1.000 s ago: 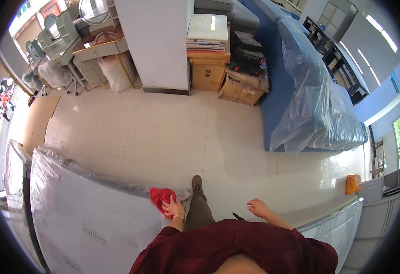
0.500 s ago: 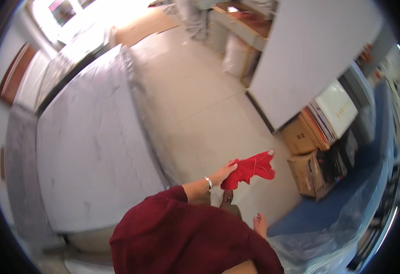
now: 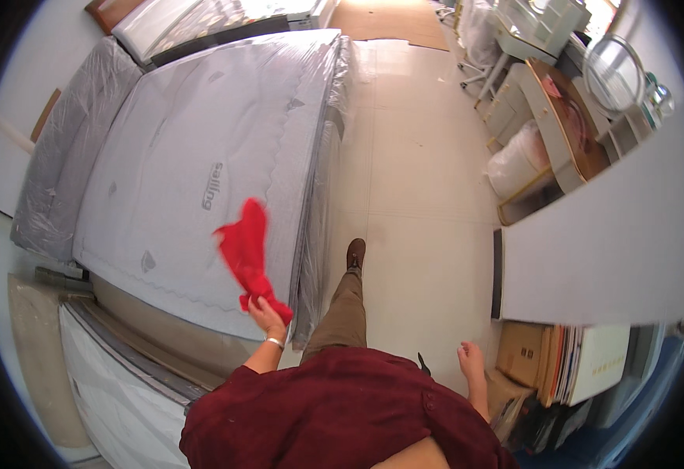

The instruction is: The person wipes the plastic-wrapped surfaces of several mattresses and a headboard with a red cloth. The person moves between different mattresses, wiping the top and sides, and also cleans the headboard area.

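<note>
My left hand (image 3: 265,314) is closed around the lower end of a red cloth (image 3: 243,246). The bunched cloth stretches up and away from my fingers over a plastic-wrapped grey-white mattress (image 3: 171,133) and looks slightly blurred. A silvery bracelet (image 3: 275,341) is on my left wrist. Low at my right side hangs my right hand (image 3: 470,359), its fingers curled in with nothing seen in them. Beside it stand a cardboard box (image 3: 522,352) and a row of upright flat panels (image 3: 562,363).
A tiled floor aisle (image 3: 416,234) runs ahead, with my brown shoe (image 3: 356,253) on it. To the right are a large pale panel (image 3: 592,250), a dressing table (image 3: 565,117) and a round mirror (image 3: 614,72). Another mattress (image 3: 119,391) lies at the near left.
My left hand has swung left with the red cloth, from above the floor to over the mattress. The view has turned right, and one foot is now forward in the aisle.
</note>
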`<state>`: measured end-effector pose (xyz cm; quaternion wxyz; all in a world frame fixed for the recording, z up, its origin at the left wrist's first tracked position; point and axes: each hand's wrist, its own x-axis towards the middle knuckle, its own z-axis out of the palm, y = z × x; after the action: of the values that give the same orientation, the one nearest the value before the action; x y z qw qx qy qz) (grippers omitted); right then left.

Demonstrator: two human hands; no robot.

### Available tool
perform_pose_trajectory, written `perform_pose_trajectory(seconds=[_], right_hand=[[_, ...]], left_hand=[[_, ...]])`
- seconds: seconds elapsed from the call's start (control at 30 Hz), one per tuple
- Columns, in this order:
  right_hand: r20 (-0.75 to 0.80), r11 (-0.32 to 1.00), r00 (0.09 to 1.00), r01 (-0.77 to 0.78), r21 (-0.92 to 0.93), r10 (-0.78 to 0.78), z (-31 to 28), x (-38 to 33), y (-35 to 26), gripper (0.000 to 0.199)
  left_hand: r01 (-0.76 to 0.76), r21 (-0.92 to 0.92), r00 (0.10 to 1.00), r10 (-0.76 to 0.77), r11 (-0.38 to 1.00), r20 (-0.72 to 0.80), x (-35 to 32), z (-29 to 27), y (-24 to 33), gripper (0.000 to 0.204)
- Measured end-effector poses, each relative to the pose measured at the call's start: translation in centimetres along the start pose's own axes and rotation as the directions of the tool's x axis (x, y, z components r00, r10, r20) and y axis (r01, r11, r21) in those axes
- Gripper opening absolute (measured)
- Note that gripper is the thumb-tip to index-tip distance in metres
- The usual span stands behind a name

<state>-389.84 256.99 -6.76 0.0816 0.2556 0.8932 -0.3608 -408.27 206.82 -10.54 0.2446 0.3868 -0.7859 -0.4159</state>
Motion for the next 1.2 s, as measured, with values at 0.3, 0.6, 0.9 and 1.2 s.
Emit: perform_pose_trajectory(seconds=[0.3,0.6,0.9,1.2], right_hand=[[0.41,0.991,0.91,-0.013,-0.135,0.068,2.7,23.9,-11.2,0.028],[0.478,0.979,0.857,-0.202,-0.03,0.191,-0.7,39.3,-15.1,0.027],[0.475,0.934,0.806,-0.28,-0.221,0.354,-9.2,60.4,-11.9,0.018],[0.361,0.948,0.889,-0.315,0.041,0.28,-11.1,86.2,-24.5,0.023]], left_hand=[[0.717,0.496,0.694,-0.569,0.49,-0.441,6.6,16.3,1.7,0.045],[0.455,0.51,0.88,-0.458,0.73,-0.13,16.6,42.2,16.0,0.046],[0.53,0.468,0.846,-0.475,0.707,-0.241,25.9,59.8,26.3,0.045],[0.7,0.385,0.712,-0.628,0.601,-0.315,37.7,73.3,37.1,0.047]])
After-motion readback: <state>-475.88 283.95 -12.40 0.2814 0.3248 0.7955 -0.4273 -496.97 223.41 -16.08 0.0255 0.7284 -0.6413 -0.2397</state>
